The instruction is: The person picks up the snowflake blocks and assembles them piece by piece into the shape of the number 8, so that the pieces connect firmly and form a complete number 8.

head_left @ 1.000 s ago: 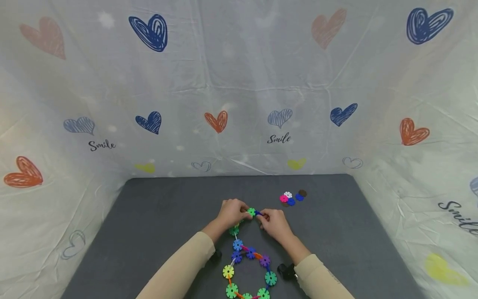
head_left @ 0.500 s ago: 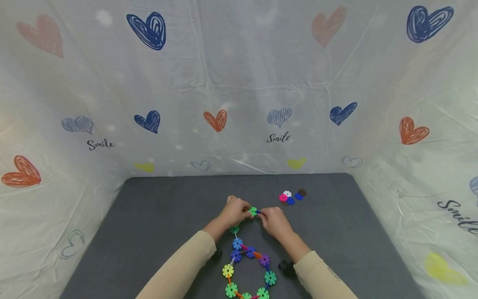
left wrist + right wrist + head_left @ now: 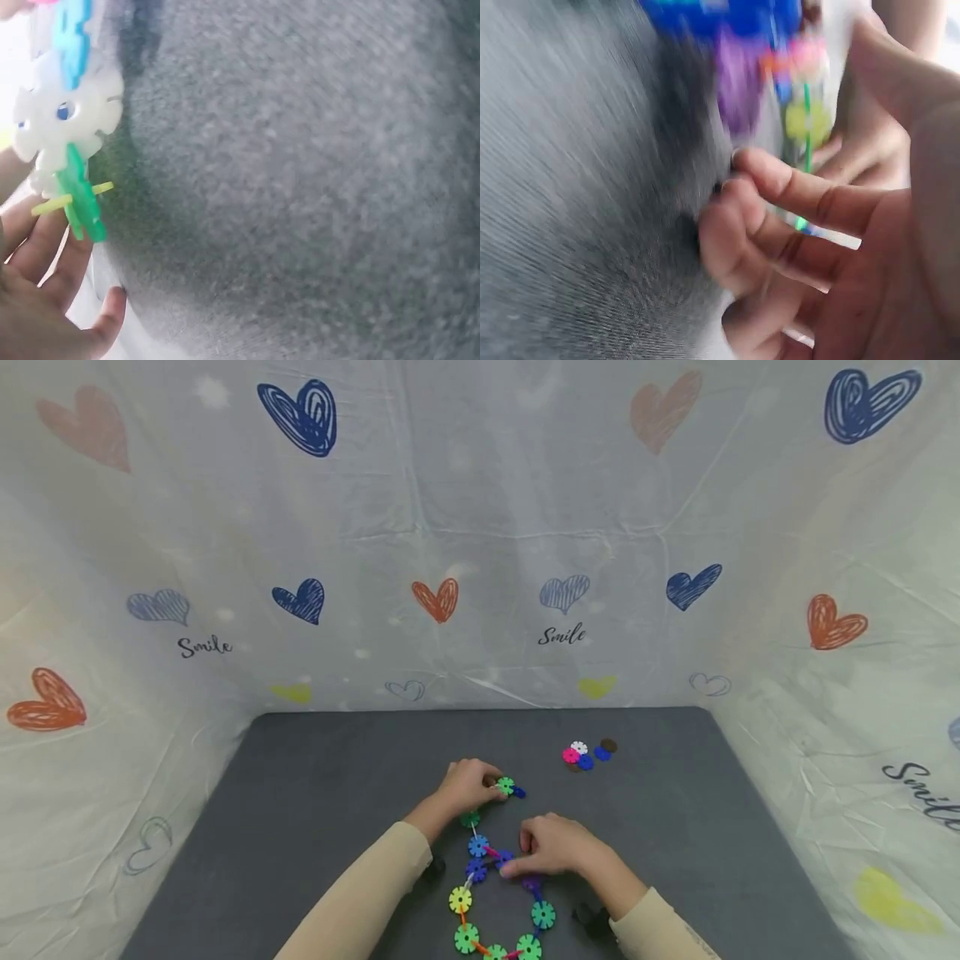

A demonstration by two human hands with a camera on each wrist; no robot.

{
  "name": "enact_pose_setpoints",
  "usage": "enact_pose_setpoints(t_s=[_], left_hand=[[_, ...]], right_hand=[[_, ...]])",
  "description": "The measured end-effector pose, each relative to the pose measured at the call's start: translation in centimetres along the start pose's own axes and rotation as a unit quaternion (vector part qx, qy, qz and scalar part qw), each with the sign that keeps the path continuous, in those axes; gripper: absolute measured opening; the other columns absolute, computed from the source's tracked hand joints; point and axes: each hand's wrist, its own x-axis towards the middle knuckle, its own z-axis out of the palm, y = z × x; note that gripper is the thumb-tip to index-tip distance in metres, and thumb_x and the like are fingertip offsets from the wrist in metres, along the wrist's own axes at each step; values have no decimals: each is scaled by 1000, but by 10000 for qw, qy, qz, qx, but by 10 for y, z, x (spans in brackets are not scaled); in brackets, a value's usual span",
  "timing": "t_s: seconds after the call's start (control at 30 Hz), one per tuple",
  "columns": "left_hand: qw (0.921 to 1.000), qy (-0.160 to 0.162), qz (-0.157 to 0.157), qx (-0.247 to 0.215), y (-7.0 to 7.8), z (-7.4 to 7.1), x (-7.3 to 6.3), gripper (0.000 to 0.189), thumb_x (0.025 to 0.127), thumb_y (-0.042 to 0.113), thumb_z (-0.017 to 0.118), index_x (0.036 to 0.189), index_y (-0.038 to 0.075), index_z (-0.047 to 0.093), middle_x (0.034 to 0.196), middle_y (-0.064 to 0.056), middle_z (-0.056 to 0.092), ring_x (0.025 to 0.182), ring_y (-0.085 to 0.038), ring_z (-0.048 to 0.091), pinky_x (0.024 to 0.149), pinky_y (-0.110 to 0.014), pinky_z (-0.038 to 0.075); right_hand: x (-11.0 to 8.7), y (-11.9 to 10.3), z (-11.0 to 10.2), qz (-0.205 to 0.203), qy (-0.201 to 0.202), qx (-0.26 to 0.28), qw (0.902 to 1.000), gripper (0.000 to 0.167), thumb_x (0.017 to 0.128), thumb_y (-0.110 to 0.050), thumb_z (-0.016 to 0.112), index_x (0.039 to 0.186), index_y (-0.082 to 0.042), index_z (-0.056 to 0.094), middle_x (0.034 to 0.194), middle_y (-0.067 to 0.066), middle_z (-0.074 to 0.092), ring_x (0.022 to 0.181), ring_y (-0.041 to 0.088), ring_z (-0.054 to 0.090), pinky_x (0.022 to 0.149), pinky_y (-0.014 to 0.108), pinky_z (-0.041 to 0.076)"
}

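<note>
A chain of notched plastic discs closes into a loop in the head view, with a yellow disc (image 3: 461, 900) on its left side. My left hand (image 3: 467, 787) pinches the chain's far end beside a green disc (image 3: 506, 786), and a dark blue disc (image 3: 521, 792) sticks out past it. White (image 3: 69, 112) and green discs (image 3: 84, 201) are joined edge to edge near the fingers in the left wrist view. Over the loop's upper right is my right hand (image 3: 558, 845), holding nothing, fingers loosely bent and thumb stretched out. It partly hides a purple disc (image 3: 532, 883).
Several loose discs, including a pink disc (image 3: 571, 756) and a brown disc (image 3: 609, 746), lie at the back right of the dark grey table (image 3: 337, 777). A white cloth (image 3: 480, 527) with printed hearts hangs behind and at both sides.
My right hand has let go of the dark blue disc at the chain's end and moved down toward the loop. The left hand keeps its pinch, hardly moving.
</note>
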Motion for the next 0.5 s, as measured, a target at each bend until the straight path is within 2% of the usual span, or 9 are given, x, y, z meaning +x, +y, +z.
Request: enact_pose_setpoints(t_s=[0.07, 0.13, 0.23, 0.3, 0.37, 0.43, 0.5], left_hand=[[9993, -52, -33, -368, -3, -3, -2, 35, 95, 39, 71, 119, 15, 75, 98, 4, 76, 91, -17, 67, 103, -55, 38], [9976, -138, -78, -679, -4, -6, -5, 36, 101, 42, 60, 107, 11, 78, 86, 4, 73, 79, -16, 63, 100, -53, 41], [9950, -135, -129, -976, -5, -9, -9, 50, 107, 41, 47, 81, 6, 72, 65, 3, 57, 59, -14, 49, 78, -43, 49], [9936, -116, -196, -1106, -5, -10, -14, 53, 109, 37, 44, 71, 5, 63, 56, 2, 45, 50, -14, 38, 61, -35, 44], [9926, -65, -267, -1181, -3, -10, -20, 47, 109, 32, 45, 75, 6, 64, 56, 4, 45, 49, -12, 37, 54, -31, 40], [9908, -87, -350, -1304, 0, -9, -29, 38, 108, 28, 47, 93, 2, 71, 60, 3, 51, 51, -11, 40, 54, -29, 39], [9882, -150, -448, -1457, 5, -6, -40, 33, 106, 26, 51, 115, 0, 70, 69, 2, 59, 55, -10, 46, 57, -29, 41]], right_hand=[[-7, -4, 1, -112, -370, -175, 9991, 34, 80, -50, 83, 78, -22, 62, 66, -10, 54, 56, 8, 49, 52, 27, 40], [-9, -5, 1, -129, -245, -438, 9987, 28, 80, -39, 85, 79, -23, 62, 68, -10, 53, 57, 8, 47, 53, 28, 39], [-6, 0, -2, -194, 219, -795, 9964, 16, 85, -23, 82, 81, -22, 67, 72, -9, 56, 60, 9, 49, 55, 29, 42], [-3, 7, -8, -347, 537, -1139, 9914, 12, 87, -16, 79, 83, -21, 70, 78, -7, 60, 68, 11, 53, 61, 32, 46], [1, 16, -14, -550, 743, -1372, 9862, 12, 87, -8, 78, 84, -19, 73, 86, -5, 63, 77, 14, 57, 68, 35, 51], [2, 24, -21, -766, 820, -1548, 9816, 15, 87, -4, 77, 85, -18, 74, 95, -3, 65, 89, 18, 60, 76, 37, 53], [2, 31, -27, -996, 831, -1657, 9776, 18, 86, -1, 77, 83, -18, 75, 102, 0, 66, 97, 22, 61, 81, 39, 55]])
